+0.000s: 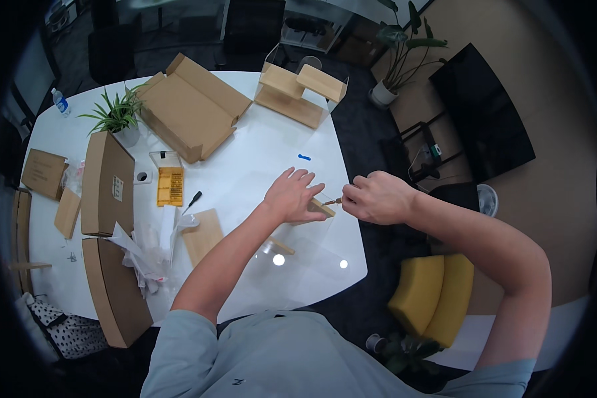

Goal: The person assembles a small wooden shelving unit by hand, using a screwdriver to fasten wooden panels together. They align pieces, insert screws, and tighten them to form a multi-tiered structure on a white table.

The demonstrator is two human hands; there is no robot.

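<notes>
My left hand (294, 196) is spread over a light wooden board (321, 208), its thumb on the near side and its fingers on the far side. A clear panel lies against this board, its outline faint on the white table. From the right, my right hand (379, 198) is closed around a screwdriver (335, 201) whose handle is hidden in the fist. The thin shaft points left at the board's end; whether it sits in a screw is too small to tell. Another wooden piece (282, 246) shows nearer me, past my left wrist.
On the white table (245, 169) lie a blue tool (304, 158), a black screwdriver (193, 198), a yellow case (170, 186), plastic wrap (143, 255) and cardboard boxes (191, 106). A wood-and-clear-panel shelf (290, 93) stands at the far edge. A yellow seat (431, 296) is right of the table.
</notes>
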